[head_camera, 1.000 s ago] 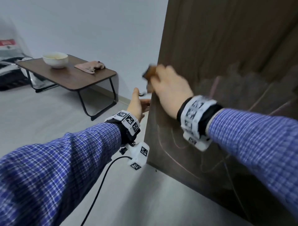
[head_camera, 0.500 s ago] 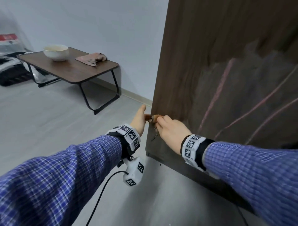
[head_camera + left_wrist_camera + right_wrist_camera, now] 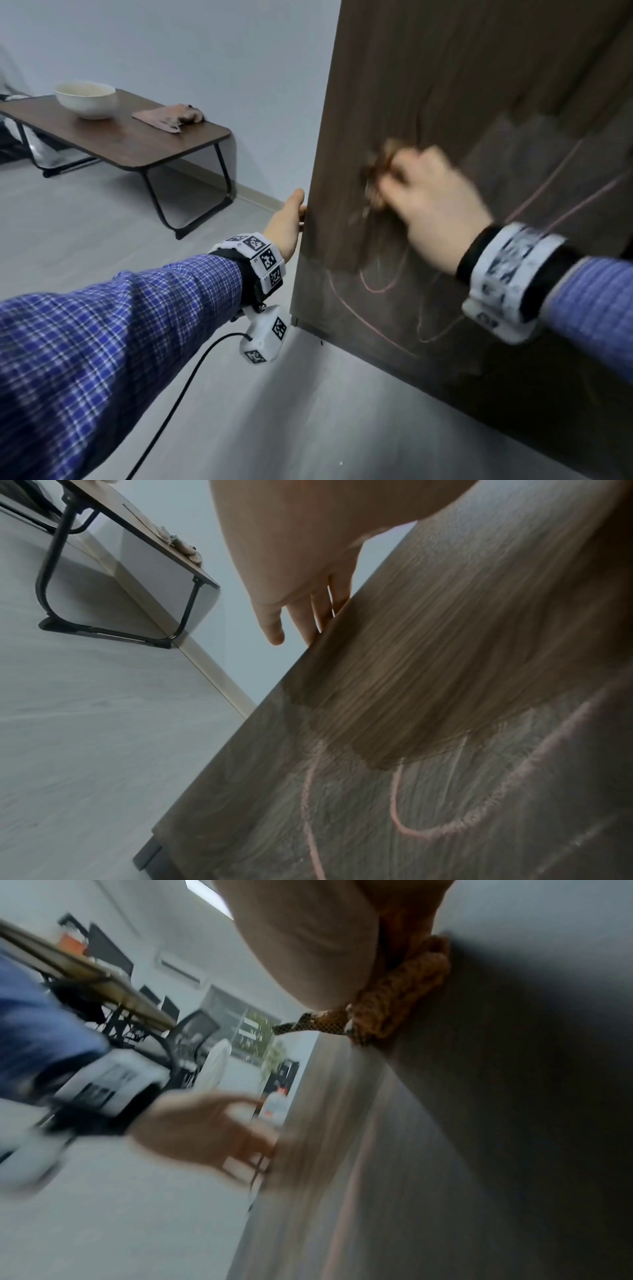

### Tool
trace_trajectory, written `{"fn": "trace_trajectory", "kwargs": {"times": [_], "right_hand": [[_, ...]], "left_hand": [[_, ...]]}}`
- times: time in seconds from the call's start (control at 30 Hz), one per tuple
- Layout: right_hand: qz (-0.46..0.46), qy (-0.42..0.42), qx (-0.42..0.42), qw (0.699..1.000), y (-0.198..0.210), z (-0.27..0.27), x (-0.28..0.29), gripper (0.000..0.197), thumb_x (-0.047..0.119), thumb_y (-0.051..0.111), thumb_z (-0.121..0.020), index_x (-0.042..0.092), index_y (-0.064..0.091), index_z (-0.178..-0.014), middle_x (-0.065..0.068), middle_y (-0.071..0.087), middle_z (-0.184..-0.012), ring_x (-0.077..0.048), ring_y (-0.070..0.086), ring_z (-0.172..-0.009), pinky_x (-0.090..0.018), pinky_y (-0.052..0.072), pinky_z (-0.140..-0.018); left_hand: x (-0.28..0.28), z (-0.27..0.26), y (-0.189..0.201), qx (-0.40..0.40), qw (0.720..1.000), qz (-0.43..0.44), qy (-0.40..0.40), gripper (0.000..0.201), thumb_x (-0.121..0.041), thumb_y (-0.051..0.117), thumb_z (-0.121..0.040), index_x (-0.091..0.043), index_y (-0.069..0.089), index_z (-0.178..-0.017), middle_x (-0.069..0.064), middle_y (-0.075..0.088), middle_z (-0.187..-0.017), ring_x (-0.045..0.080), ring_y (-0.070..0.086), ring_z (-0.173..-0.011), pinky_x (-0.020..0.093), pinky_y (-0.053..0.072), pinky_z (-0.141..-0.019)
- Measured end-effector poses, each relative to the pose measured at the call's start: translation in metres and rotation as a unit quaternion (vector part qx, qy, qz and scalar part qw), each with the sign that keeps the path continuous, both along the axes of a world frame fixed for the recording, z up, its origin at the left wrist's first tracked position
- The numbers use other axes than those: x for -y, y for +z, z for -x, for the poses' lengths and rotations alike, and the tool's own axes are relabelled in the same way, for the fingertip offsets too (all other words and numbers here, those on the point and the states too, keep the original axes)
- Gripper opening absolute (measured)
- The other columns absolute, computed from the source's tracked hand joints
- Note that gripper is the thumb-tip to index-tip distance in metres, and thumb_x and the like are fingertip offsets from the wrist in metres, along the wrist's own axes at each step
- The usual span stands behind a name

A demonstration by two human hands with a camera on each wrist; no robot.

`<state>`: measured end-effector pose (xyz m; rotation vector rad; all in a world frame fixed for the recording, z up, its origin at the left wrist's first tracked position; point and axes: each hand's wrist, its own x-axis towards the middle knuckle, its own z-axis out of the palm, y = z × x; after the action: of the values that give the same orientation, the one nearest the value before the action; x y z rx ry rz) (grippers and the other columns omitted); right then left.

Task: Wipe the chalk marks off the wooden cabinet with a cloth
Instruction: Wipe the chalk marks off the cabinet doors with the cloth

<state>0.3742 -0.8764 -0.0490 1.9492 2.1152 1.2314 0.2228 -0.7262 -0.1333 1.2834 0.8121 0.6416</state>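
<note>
The dark wooden cabinet (image 3: 428, 85) fills the right of the head view. Pink chalk lines (image 3: 380, 289) loop across its lower side, and more chalk lines (image 3: 400, 829) show in the left wrist view. My right hand (image 3: 424, 202) grips a bunched brown cloth (image 3: 378, 171) and presses it against the panel; it is motion-blurred. The cloth (image 3: 404, 993) shows as an orange-brown wad against the wood in the right wrist view. My left hand (image 3: 289, 222) rests with straight fingers (image 3: 322, 610) on the cabinet's left front edge.
A low brown table (image 3: 113, 137) stands at the back left with a white bowl (image 3: 85, 99) and another cloth (image 3: 171, 116) on it. Grey floor (image 3: 85, 222) lies between it and the cabinet. A black cable (image 3: 178, 401) hangs from my left wrist.
My right hand with the cloth swept down to the cabinet's lower left edge, then back up and to the right on the panel. The left hand stays at the cabinet edge.
</note>
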Motion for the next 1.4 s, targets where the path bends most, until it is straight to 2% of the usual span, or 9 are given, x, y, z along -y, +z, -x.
{"fn": "trace_trajectory", "kwargs": {"times": [0.2, 0.33, 0.43, 0.57, 0.8, 0.9, 1.07, 1.2, 1.4], "right_hand": [[0.258, -0.027, 0.030, 0.965, -0.176, -0.011, 0.041, 0.024, 0.010, 0.067, -0.073, 0.007, 0.075, -0.095, -0.008, 0.057, -0.107, -0.027, 0.043, -0.081, -0.033, 0.043, -0.051], [0.172, 0.024, 0.016, 0.985, -0.125, -0.001, 0.011, 0.031, 0.013, 0.042, -0.084, 0.008, 0.072, -0.093, -0.009, 0.057, -0.110, -0.028, 0.048, -0.082, -0.035, 0.044, -0.053], [0.086, 0.040, -0.002, 0.996, -0.064, 0.022, -0.035, 0.042, 0.013, 0.028, -0.087, 0.006, 0.069, -0.097, -0.013, 0.062, -0.110, -0.033, 0.055, -0.084, -0.035, 0.042, -0.054], [0.095, 0.053, 0.047, 0.993, -0.068, 0.042, -0.078, 0.030, 0.012, 0.046, -0.080, 0.005, 0.072, -0.093, -0.011, 0.063, -0.109, -0.031, 0.057, -0.089, -0.035, 0.040, -0.057], [0.353, 0.017, 0.091, 0.931, -0.199, 0.012, -0.038, 0.020, 0.033, 0.075, -0.070, 0.018, 0.080, -0.082, 0.000, 0.062, -0.119, -0.027, 0.047, -0.097, -0.033, 0.032, -0.067], [0.469, -0.061, 0.128, 0.872, -0.238, -0.017, 0.020, 0.026, 0.036, 0.074, -0.067, 0.015, 0.080, -0.081, -0.004, 0.062, -0.124, -0.029, 0.055, -0.101, -0.033, 0.042, -0.072], [0.461, -0.088, 0.132, 0.873, -0.239, -0.011, 0.009, 0.037, 0.040, 0.084, -0.056, 0.014, 0.080, -0.082, -0.001, 0.064, -0.117, -0.025, 0.041, -0.093, -0.033, 0.031, -0.066], [0.338, -0.008, 0.078, 0.938, -0.226, 0.046, -0.075, 0.029, 0.032, 0.065, -0.083, 0.019, 0.075, -0.106, -0.001, 0.054, -0.128, -0.025, 0.040, -0.110, -0.033, 0.037, -0.076], [0.488, -0.049, 0.128, 0.862, -0.248, 0.038, -0.058, 0.034, 0.021, 0.047, -0.096, 0.013, 0.062, -0.127, -0.008, 0.038, -0.144, -0.031, 0.035, -0.126, -0.038, 0.038, -0.094]], "left_hand": [[0.016, 0.005, 0.004, -0.002, 1.000, -0.008, -0.030, 0.054, -0.045, 0.020, -0.109, -0.019, 0.055, -0.141, -0.014, 0.057, -0.123, 0.003, 0.055, -0.105, 0.023, 0.025, -0.096], [0.022, 0.003, 0.003, 0.004, 0.999, -0.006, -0.037, 0.054, -0.043, 0.020, -0.110, -0.017, 0.049, -0.148, -0.007, 0.056, -0.141, 0.003, 0.054, -0.119, 0.013, 0.028, -0.094], [0.019, -0.003, -0.003, 0.016, 1.000, 0.000, -0.006, 0.053, -0.042, 0.019, -0.110, -0.017, 0.060, -0.133, -0.009, 0.065, -0.109, -0.005, 0.061, -0.083, -0.001, 0.040, -0.054], [0.008, -0.006, -0.023, 0.032, 0.998, 0.023, 0.043, 0.047, -0.039, 0.022, -0.110, -0.019, 0.063, -0.102, -0.005, 0.065, -0.090, 0.004, 0.057, -0.077, 0.004, 0.041, -0.045], [-0.002, -0.004, -0.077, -0.023, 0.996, 0.084, 0.019, 0.068, -0.048, 0.015, -0.109, -0.005, 0.063, -0.129, 0.004, 0.065, -0.114, 0.007, 0.059, -0.086, 0.017, 0.035, -0.062], [-0.008, -0.007, -0.090, -0.031, 0.996, 0.075, 0.020, 0.061, -0.046, 0.019, -0.109, -0.009, 0.067, -0.114, -0.002, 0.068, -0.099, 0.008, 0.060, -0.085, 0.017, 0.033, -0.066], [-0.020, -0.009, -0.097, -0.037, 0.997, 0.066, 0.004, 0.059, -0.046, 0.024, -0.108, -0.005, 0.067, -0.107, 0.007, 0.070, -0.105, 0.016, 0.063, -0.086, 0.018, 0.033, -0.068], [-0.024, -0.007, -0.108, -0.028, 0.996, 0.085, -0.003, 0.068, -0.048, 0.020, -0.108, 0.001, 0.067, -0.117, 0.010, 0.071, -0.108, 0.018, 0.064, -0.090, 0.022, 0.038, -0.065], [-0.026, -0.012, -0.129, 0.007, 0.996, 0.091, 0.010, 0.062, -0.044, 0.025, -0.108, -0.006, 0.073, -0.101, 0.011, 0.074, -0.107, 0.022, 0.067, -0.096, 0.028, 0.044, -0.081]]}}
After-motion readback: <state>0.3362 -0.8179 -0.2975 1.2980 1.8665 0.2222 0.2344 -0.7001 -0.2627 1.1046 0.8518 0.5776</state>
